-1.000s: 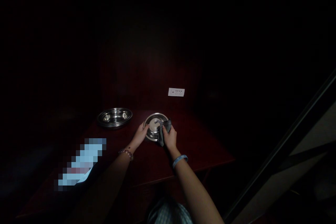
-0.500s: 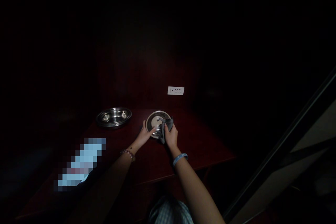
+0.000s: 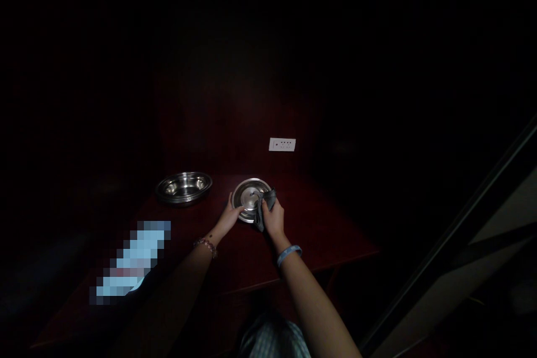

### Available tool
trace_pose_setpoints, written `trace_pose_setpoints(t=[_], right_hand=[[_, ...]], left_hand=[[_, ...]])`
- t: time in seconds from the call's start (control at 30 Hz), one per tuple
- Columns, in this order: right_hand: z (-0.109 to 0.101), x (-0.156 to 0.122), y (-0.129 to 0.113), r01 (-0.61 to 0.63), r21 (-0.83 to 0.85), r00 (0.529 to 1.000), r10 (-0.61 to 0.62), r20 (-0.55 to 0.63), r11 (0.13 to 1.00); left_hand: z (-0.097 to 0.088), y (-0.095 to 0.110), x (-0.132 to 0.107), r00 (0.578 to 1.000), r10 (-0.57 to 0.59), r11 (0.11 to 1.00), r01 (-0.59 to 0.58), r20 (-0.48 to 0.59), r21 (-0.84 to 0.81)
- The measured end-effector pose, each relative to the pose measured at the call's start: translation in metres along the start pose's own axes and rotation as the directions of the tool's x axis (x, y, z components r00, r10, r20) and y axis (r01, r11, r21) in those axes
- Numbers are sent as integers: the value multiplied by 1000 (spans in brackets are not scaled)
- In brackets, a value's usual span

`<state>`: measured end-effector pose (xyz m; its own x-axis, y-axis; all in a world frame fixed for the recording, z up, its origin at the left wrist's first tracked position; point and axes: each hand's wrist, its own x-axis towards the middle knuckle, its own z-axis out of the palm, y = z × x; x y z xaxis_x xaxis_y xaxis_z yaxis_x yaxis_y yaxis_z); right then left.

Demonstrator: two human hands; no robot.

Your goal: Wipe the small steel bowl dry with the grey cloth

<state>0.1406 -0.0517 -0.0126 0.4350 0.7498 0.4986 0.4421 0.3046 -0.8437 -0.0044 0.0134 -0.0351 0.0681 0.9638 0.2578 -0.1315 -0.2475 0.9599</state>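
Observation:
A shiny metal bowl [image 3: 244,197] is held tilted towards me over the dark red table. My left hand [image 3: 229,217] grips its left rim, thumb over the edge and fingers behind. In my right hand [image 3: 274,219] is a bunched grey cloth [image 3: 260,213], pressed against the bowl's right side and inner wall. The fingers under the cloth are partly hidden. Left of the hands, a stack of metal bowls [image 3: 184,187] rests on the table; how many are nested is hard to see.
A white wall socket [image 3: 282,145] sits on the dark wall behind the table [image 3: 323,224]. A lit, pixelated pale blue object [image 3: 134,263] lies at the table's left front. To the right, a slanted dark frame edge [image 3: 453,240] stands beyond the table.
The bowl has tilted slightly and shifted a little left. My right hand's cloth has bunched closer to the rim, showing more of the bowl's inside. The stacked bowls stay put.

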Motion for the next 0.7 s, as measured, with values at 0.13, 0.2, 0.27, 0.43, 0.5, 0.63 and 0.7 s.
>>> trace_pose_setpoints(t=[0.13, 0.2, 0.27, 0.43, 0.5, 0.63, 0.7], right_hand=[[-2, -2, -4, 11, -32, 999, -9, 36, 999], [-2, -3, -5, 28, -42, 998, -26, 53, 999], [-2, -3, -4, 46, -53, 997, -42, 65, 998], [-2, -1, -3, 64, -63, 996, -59, 69, 996], [-3, -1, -3, 57, -54, 997, -54, 57, 997], [-5, -2, -5, 50, -46, 998, -48, 28, 998], [-6, -2, -6, 39, -61, 999, -38, 18, 997]], left_hand=[[-3, 9, -4, 998, 11, 999, -8, -58, 47], [-6, 13, -5, 998, 35, 997, -30, -57, 75], [-8, 14, -5, 997, 35, 995, -29, -62, 100], [-7, 13, -6, 997, 56, 992, -49, -58, 115], [-7, 14, -6, 997, 61, 989, -55, -45, 134], [-9, 18, -11, 999, -15, 974, 21, -29, 227], [-10, 20, -14, 997, -75, 962, 76, -15, 260]])
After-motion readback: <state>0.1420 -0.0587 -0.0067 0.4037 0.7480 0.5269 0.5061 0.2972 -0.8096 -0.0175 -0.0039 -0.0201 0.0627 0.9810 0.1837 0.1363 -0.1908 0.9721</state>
